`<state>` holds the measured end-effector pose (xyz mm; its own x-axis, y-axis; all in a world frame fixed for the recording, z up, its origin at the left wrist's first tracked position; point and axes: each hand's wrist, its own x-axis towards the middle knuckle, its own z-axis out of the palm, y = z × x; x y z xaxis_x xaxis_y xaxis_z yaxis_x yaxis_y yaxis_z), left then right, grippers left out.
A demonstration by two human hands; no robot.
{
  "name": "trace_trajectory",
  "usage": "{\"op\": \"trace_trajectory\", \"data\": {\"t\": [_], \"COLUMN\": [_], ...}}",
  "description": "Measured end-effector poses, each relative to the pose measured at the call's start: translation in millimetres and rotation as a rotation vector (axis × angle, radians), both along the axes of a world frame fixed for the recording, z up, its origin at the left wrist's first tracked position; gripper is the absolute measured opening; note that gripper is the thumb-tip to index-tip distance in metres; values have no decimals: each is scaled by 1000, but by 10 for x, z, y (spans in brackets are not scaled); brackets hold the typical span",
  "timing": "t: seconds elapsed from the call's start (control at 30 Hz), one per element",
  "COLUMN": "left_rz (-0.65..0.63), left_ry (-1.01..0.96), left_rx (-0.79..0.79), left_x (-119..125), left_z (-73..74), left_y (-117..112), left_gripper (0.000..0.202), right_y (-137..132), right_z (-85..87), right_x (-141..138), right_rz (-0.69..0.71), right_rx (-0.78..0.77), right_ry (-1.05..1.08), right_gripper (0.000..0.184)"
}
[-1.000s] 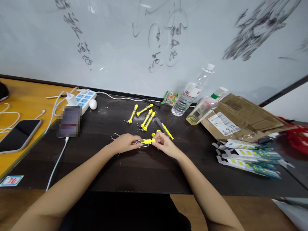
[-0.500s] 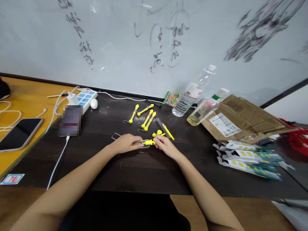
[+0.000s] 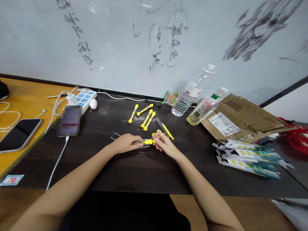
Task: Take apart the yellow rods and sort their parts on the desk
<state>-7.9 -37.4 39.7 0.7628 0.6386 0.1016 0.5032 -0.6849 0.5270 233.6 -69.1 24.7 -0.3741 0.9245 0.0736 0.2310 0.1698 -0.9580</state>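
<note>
My left hand [image 3: 124,144] is closed around the clear tube of a spring scale [image 3: 148,141] with a yellow end piece. At its right end, my right hand [image 3: 165,144] pinches the yellow tip between thumb and fingers. Wire hooks [image 3: 115,136] lie beside and partly under my left hand. Loose small yellow parts [image 3: 157,132] sit just behind my right hand, partly hidden by it. A clear tube with a yellow strip [image 3: 166,129] lies a little farther back. Several similar yellow-ended spring scales [image 3: 149,121] with wire hooks rest beyond my hands.
At the back right stand a water bottle [image 3: 186,99] and a bottle with yellowish liquid [image 3: 204,110], by a cardboard package [image 3: 237,117]. Opened small boxes [image 3: 250,160] lie at right. A power strip [image 3: 85,99] and phones [image 3: 20,134] with cables are at left. A whiteboard [image 3: 115,57] rises behind.
My right hand has turned and shifted slightly at the yellow tip, covering more of the loose yellow parts. My left hand keeps its hold on the spring scale.
</note>
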Motion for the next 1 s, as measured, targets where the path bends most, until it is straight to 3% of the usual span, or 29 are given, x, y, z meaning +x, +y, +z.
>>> {"op": "trace_trajectory", "data": {"t": [0.27,0.53,0.9,1.0], "left_rz": [-11,16,-1,-6], "left_ry": [6,13,2,7], "left_rx": [14,-4,-12,-8], "left_x": [-1,-3,8,12], "left_z": [-43,-7,3,-7], "left_y": [11,12,-8,-8], "left_gripper": [35,33,34,33], "right_y": [39,16,23,31], "right_z": [-24,2,-30,-27], "right_x": [18,0,4,6], "right_rz": [-24,6,-4,-20], "right_rx": [82,31,21,52], "right_ry": [-211,-27,-39,-139], "right_gripper": [46,27,27,38]}}
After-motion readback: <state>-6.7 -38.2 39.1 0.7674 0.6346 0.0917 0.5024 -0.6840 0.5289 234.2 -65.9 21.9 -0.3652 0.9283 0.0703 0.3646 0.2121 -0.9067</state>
